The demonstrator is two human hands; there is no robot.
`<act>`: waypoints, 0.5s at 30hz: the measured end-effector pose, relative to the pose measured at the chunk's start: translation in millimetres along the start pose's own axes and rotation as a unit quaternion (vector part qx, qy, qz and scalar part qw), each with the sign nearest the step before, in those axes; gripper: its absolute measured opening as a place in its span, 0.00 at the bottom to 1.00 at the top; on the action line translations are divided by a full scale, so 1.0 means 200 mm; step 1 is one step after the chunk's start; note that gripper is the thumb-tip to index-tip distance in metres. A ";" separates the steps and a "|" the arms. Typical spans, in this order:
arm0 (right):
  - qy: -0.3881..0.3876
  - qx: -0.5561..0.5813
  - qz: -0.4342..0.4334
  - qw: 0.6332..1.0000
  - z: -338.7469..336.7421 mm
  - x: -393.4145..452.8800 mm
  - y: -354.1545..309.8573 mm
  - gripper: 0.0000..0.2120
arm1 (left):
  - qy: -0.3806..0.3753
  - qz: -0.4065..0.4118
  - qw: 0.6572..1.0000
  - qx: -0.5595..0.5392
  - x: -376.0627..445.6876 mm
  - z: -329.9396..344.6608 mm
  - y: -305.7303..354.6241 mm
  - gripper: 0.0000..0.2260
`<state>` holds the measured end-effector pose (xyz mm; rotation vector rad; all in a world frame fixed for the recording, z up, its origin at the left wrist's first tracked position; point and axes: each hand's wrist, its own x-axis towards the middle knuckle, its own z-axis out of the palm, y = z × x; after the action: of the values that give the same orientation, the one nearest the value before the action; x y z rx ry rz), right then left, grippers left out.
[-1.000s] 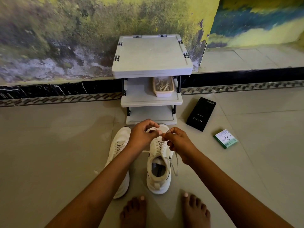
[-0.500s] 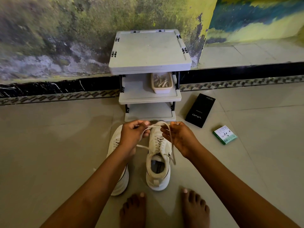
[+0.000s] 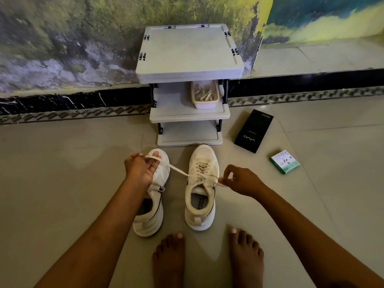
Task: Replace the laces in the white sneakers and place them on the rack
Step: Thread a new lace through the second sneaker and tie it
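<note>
Two white sneakers stand on the floor, toes toward the grey rack (image 3: 189, 73). The right sneaker (image 3: 201, 190) is laced, and its white lace (image 3: 178, 171) is stretched out to both sides. My left hand (image 3: 140, 170) grips one lace end above the left sneaker (image 3: 152, 208), partly hiding its front. My right hand (image 3: 241, 180) pinches the other lace end just right of the right sneaker. A beige tray of laces (image 3: 204, 95) sits on the rack's middle shelf.
A black phone box (image 3: 254, 130) and a small green-and-white box (image 3: 284, 162) lie on the tiled floor right of the rack. My bare feet (image 3: 207, 258) rest just behind the sneakers. A stained wall with a black skirting runs behind the rack.
My hands were together over the right sneaker's lacing; they have moved apart, left hand to the left and right hand to the right, drawing the lace ends taut.
</note>
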<state>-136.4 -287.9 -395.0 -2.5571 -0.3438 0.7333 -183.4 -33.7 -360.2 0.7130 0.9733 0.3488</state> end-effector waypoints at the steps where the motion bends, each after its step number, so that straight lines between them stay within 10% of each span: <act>1: -0.028 -0.040 -0.008 0.999 0.01 -0.01 0.03 0.16 | -0.002 -0.001 1.000 -0.011 0.01 -0.01 0.01 0.10; 5: -0.060 -0.064 -0.009 0.996 -0.01 -0.02 0.09 0.16 | -0.021 0.132 0.970 0.201 0.05 -0.04 0.01 0.10; 9: 0.054 -0.182 0.042 0.981 -0.04 0.00 0.15 0.15 | -0.012 0.372 0.781 0.501 0.07 -0.10 -0.01 0.08; 12: 0.062 -0.247 0.023 0.967 -0.02 0.00 0.14 0.14 | -0.094 0.350 0.695 0.621 0.07 -0.11 -0.06 0.08; 15: 0.031 -0.139 -0.069 0.987 0.06 -0.02 0.08 0.19 | -0.169 0.300 0.482 0.805 0.03 -0.08 -0.17 0.17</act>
<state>-144.3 -297.9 -410.3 -2.7731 -0.6343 0.5887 -194.3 -49.0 -394.1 2.8075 0.3290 -0.2910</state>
